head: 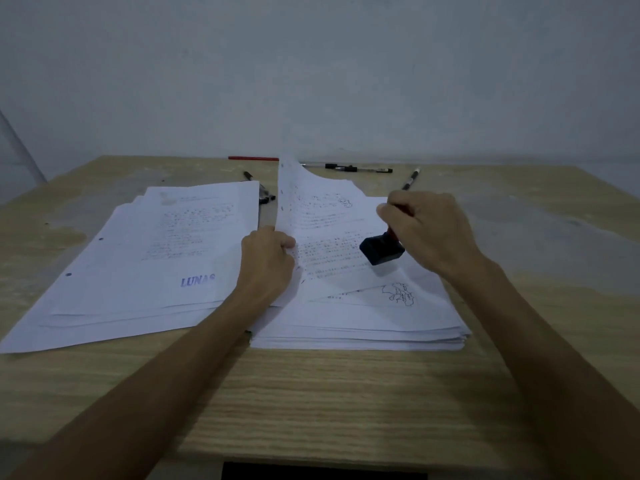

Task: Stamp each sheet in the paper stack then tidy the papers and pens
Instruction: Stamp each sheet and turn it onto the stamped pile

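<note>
Left hand (268, 261) at frame centre pinches left edge of lifted sheet (322, 216), thumb on top, sheet curling upward; right hand (427, 230) right of centre, fingers curled round red handle of stamp (381, 249), black base tilted, held just above lifted sheet; unstamped stack (363, 327) lower right of centre on wooden table (311, 393); stamped pile (138, 271) at left, top sheet marked blue "LUNAS" (198, 280); red pen (253, 158) and black pens (360, 168) along table's far edge, upper centre.
</note>
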